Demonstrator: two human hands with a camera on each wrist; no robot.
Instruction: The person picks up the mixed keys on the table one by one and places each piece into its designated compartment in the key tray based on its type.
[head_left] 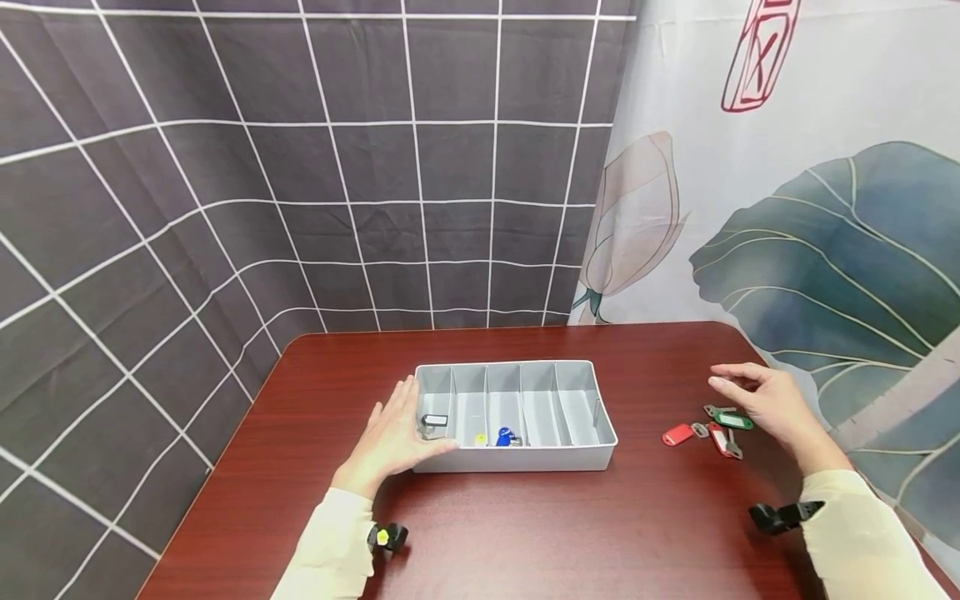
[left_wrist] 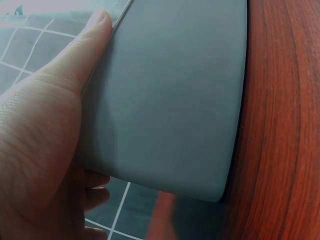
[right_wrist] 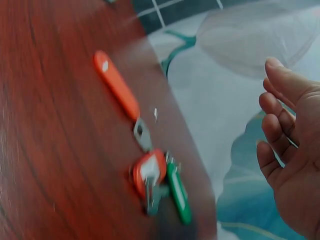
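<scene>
A grey divided tray (head_left: pixel 517 458) stands on the table. My left hand (head_left: pixel 393 437) rests on its left front corner, straight fingers along the left end and thumb along the front rim. Inside, a black-framed key tag (head_left: pixel 434 421) with a key lies in the leftmost compartment, a yellow tag (head_left: pixel 481 439) in the second and a blue key tag (head_left: pixel 506 436) in the third. My right hand (head_left: pixel 772 404) is raised with loosely bent fingers, holding nothing. Near it lie a red key tag (head_left: pixel 678 435), another red one (head_left: pixel 720 439) and a green key tag (head_left: pixel 733 421), with keys.
The reddish-brown table (head_left: pixel 525 533) has rounded far corners. Behind it hang a dark grid-patterned cloth (head_left: pixel 450 167) and a pale cloth with leaf prints (head_left: pixel 825 250). Black wrist bands with cameras sit on both sleeves.
</scene>
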